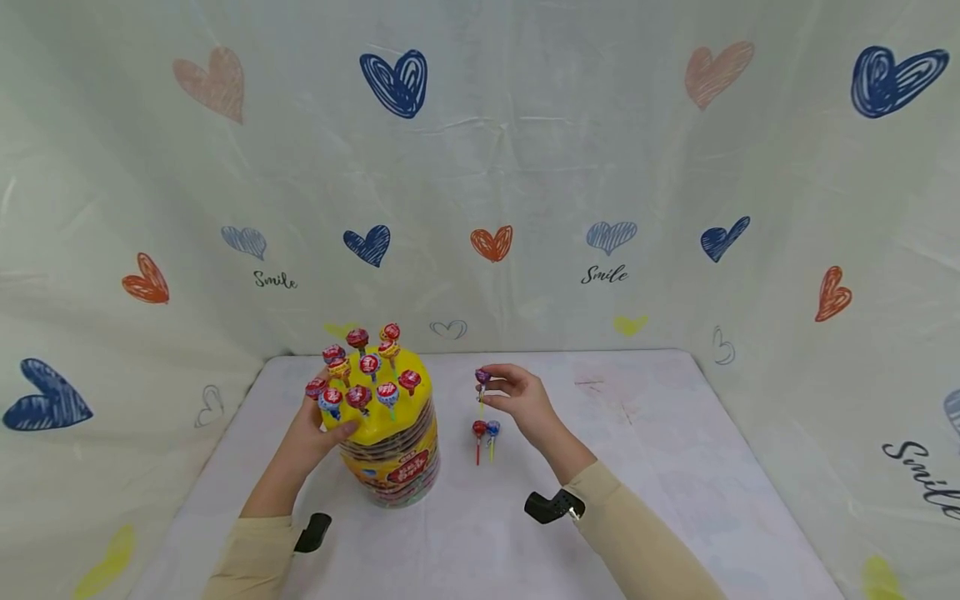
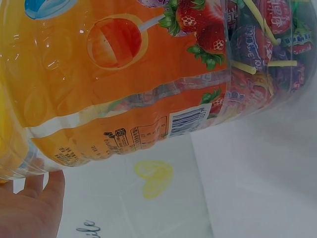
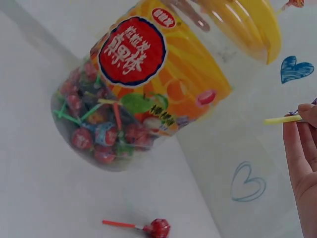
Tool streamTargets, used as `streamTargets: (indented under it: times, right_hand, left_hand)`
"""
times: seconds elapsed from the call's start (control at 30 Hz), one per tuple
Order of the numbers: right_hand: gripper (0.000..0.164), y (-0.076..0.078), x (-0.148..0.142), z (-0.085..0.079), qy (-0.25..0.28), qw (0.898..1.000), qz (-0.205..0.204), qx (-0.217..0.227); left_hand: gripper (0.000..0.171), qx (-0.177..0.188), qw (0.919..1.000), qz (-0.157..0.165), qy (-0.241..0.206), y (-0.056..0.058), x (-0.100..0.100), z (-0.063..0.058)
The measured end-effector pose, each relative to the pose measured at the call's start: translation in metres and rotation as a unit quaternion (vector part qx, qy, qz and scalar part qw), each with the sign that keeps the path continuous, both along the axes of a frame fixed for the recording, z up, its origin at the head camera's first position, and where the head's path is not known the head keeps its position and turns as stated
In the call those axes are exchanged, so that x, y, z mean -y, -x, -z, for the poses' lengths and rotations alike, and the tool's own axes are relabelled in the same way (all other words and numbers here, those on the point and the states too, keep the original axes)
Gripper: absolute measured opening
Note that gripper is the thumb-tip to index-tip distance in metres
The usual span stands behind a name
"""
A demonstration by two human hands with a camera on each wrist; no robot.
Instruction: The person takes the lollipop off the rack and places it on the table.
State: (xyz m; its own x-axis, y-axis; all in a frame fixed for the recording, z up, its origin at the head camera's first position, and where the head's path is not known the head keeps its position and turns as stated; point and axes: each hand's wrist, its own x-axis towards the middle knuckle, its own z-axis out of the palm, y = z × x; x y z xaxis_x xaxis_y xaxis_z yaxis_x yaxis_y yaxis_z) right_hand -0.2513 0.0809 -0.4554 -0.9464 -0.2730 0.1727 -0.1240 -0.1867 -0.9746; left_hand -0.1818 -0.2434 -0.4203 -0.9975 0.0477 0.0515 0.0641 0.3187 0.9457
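A clear plastic candy jar (image 2: pixel 163 94) with an orange label and a yellow lid (image 1: pixel 408 408) stands on the table. Several wrapped lollipops (image 1: pixel 358 397) stick up from the lid. My left hand (image 1: pixel 311 437) grips the lid's left side, thumb on its edge; the left wrist view shows the fingers (image 2: pixel 53 186) under the lid end. Between thumb and fingers, my right hand (image 1: pixel 528 408) pinches a purple lollipop (image 1: pixel 483 378), its yellow stick (image 3: pixel 282 120) pointing down in the head view. Just below that hand, a red lollipop (image 1: pixel 479 428) and a blue lollipop (image 1: pixel 492 429) lie side by side.
The white tabletop (image 1: pixel 645 467) spreads around the jar, its back edge meeting a pale curtain (image 1: pixel 540 167) printed with hearts. Through the jar's clear base, several more lollipops (image 3: pixel 104 134) show. A black wrist device (image 1: pixel 555 506) sits on the right sleeve.
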Motion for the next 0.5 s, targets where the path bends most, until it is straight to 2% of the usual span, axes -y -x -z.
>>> streamTargets:
  times: [0.2,0.5]
  right_hand:
    - [0.043,0.004,-0.008,0.026,0.004,0.999,0.018,0.034]
    - [0.043,0.007,-0.019,0.055,-0.035,0.994,0.05,0.09]
  left_hand:
    - [0.096,-0.006,1.0,0.005,0.0,0.0,0.001,0.0]
    - [0.096,-0.007,1.0,0.0,0.006,-0.001,0.0,0.0]
